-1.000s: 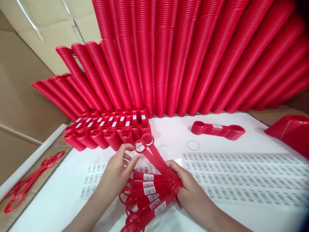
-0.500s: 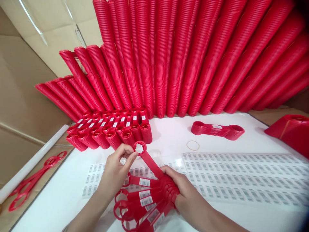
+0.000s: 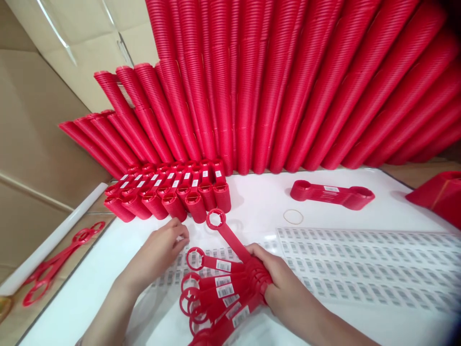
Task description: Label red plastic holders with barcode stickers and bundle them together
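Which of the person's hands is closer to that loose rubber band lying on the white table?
Right. The right hand lies just below the rubber band, gripping the fanned red pieces; the left hand sits far off to its left.

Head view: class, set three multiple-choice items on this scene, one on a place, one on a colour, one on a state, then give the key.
1. Where does the rubber band lie?
A. on the white table
B. around a wrist
C. on the cardboard

2. What colour are the fanned parts?
A. blue
B. red
C. green

3. What is the right hand doing?
A. resting flat
B. peeling labels
C. pinching the fan's gathered end

Key: A, it lies on bare tabletop; B, all are red; C, its fingers close on that end, while the left hand holds nothing.
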Demonstrator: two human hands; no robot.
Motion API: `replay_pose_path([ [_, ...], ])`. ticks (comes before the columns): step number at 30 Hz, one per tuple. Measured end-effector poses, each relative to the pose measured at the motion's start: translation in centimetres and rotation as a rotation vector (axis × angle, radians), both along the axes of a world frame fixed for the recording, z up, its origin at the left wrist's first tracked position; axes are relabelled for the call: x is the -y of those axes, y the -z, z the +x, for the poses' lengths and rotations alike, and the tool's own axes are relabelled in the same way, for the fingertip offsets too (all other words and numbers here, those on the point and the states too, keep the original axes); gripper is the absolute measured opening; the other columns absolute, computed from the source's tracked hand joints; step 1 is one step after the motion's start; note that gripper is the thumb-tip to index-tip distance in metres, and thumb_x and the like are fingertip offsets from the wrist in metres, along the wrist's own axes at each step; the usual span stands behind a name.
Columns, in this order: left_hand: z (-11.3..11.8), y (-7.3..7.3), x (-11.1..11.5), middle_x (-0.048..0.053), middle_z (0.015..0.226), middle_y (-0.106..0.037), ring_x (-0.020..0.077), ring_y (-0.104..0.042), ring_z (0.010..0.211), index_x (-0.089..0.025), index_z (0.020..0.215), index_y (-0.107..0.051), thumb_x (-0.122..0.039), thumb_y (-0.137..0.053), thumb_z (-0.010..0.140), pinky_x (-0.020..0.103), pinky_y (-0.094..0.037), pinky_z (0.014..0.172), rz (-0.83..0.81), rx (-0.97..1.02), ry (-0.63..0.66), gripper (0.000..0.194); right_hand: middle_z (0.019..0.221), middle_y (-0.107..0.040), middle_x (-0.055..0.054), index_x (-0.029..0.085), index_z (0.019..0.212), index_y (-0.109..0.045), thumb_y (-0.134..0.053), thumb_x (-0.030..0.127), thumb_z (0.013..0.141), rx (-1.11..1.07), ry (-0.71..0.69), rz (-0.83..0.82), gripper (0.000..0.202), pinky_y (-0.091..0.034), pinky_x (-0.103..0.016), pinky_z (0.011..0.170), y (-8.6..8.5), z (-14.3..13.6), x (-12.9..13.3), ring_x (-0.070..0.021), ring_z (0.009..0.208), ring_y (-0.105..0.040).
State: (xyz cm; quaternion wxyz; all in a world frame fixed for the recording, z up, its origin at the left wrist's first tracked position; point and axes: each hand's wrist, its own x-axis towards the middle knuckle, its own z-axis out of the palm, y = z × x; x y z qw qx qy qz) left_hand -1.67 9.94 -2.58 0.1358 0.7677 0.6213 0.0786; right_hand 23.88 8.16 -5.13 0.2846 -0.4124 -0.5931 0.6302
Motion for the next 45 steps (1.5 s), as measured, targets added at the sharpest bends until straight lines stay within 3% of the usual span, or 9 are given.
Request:
replay_pose_path([
  [5,0.5,-1.5,0.2,0.001,0.074,-0.054,0.0182,-0.052,0.062,-0.019,0.078,-0.055,-0.036,-0.044,0.087,0.026,-0.039,0.055,-0.063,0.309,-0.005,0.021,0.088,-0.061,-0.002,0.017,0.09,-0.051,-0.04,0.003,0.067,0.037,0.004,-0.006,0.029,-0.042,-0.025,0.064,-0.3,0.0,-0.2,-0.0159,0.08,-0.057],
  [10,4.8,-2.3,0.7,-0.003,0.059,-0.043,0.013,-0.039,0.05,-0.017,0.077,-0.054,-0.038,-0.051,0.085,0.021,-0.032,0.045,-0.188,0.785,-0.048,0.023,0.093,-0.06,-0.003,0.016,0.095,-0.051,-0.038,0.002,0.066,0.018,-0.005,0.025,0.035,-0.042,-0.025,0.066,-0.5,-0.1,-0.2,-0.0161,0.082,-0.057],
  [13,6.8,-1.9,1.0,-0.006,0.052,-0.034,0.0104,-0.03,0.045,-0.017,0.076,-0.054,-0.037,-0.051,0.086,0.019,-0.024,0.041,-0.24,0.853,-0.05,0.022,0.093,-0.06,-0.003,0.016,0.095,-0.052,-0.038,0.001,0.065,0.001,-0.008,0.054,0.037,-0.042,-0.025,0.067,-0.5,-0.1,0.0,-0.0155,0.081,-0.056],
  [18,7.5,-1.2,1.2,-0.007,0.05,-0.031,0.0095,-0.026,0.044,-0.016,0.075,-0.053,-0.036,-0.051,0.086,0.019,-0.019,0.04,-0.278,0.864,-0.077,0.023,0.085,-0.061,-0.001,0.017,0.089,-0.054,-0.038,0.001,0.067,0.036,-0.014,0.088,0.032,-0.041,-0.025,0.066,-0.8,0.0,0.5,-0.0139,0.075,-0.056],
  [26,7.8,-0.9,1.3,-0.008,0.049,-0.027,0.01,-0.024,0.043,-0.017,0.076,-0.053,-0.038,-0.049,0.086,0.019,-0.018,0.039,-0.264,0.813,-0.097,0.024,0.087,-0.061,-0.002,0.017,0.086,-0.055,-0.041,0.004,0.071,0.059,-0.012,0.123,0.025,-0.04,-0.026,0.067,-1.1,-0.1,0.4,-0.0143,0.074,-0.056],
  [31,8.0,-0.6,1.5,-0.008,0.048,-0.029,0.0108,-0.027,0.044,-0.018,0.076,-0.055,-0.033,-0.046,0.089,0.021,-0.022,0.042,-0.126,0.66,-0.043,0.022,0.088,-0.061,-0.001,0.018,0.087,-0.054,-0.039,0.002,0.071,0.048,-0.02,0.133,0.027,-0.041,-0.025,0.068,-1.0,-0.1,0.4,-0.0135,0.075,-0.056],
  [36,8.6,0.0,2.1,-0.003,0.058,-0.043,0.0156,-0.043,0.053,-0.018,0.076,-0.054,-0.031,-0.044,0.091,0.025,-0.031,0.049,0.261,0.244,0.053,0.022,0.09,-0.06,-0.002,0.017,0.088,-0.053,-0.036,-0.001,0.067,0.047,-0.03,0.171,0.034,-0.042,-0.025,0.069,-0.7,0.0,0.4,-0.0138,0.077,-0.055],
  [39,9.0,0.2,2.3,0.006,0.081,-0.048,0.0231,-0.049,0.071,-0.015,0.095,-0.054,-0.038,-0.036,0.095,0.029,-0.038,0.056,0.568,-0.045,0.099,0.03,0.09,-0.06,-0.003,0.016,0.087,-0.054,-0.035,-0.003,0.065,0.07,-0.033,0.199,0.035,-0.042,-0.025,0.07,-0.5,0.0,0.5,-0.0142,0.077,-0.055],
  [45,8.3,0.0,1.5,0.01,0.094,-0.043,0.0235,-0.05,0.075,-0.013,0.119,-0.046,-0.045,-0.027,0.097,0.029,-0.041,0.055,0.707,-0.167,-0.091,0.044,0.092,-0.061,-0.002,0.018,0.091,-0.054,-0.038,0.001,0.072,0.009,-0.062,0.165,0.03,-0.043,-0.025,0.072,-1.4,0.2,0.7,-0.0147,0.082,-0.056],
])
